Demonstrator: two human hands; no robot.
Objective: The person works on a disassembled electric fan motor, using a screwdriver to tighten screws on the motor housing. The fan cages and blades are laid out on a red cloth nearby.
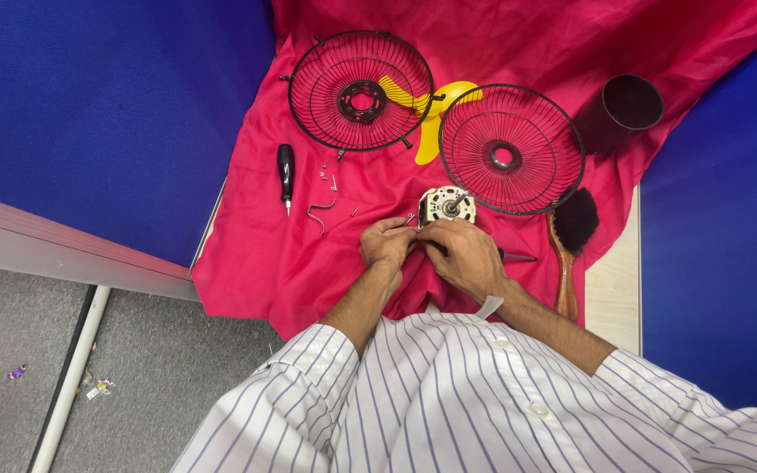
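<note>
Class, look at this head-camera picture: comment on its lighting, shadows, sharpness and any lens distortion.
Head view: lighting is bright and even, with only soft shadows under the two fan grilles; the hands and motor look sharp; the wide lens bends the straight partition edges, and the striped shirt looms large at the bottom.

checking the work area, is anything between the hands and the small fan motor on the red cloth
Nothing visible stands between them. The left hand and right hand meet just below the fan motor, fingertips at its lower edge. The round grille and brush lie off to the side.
</note>
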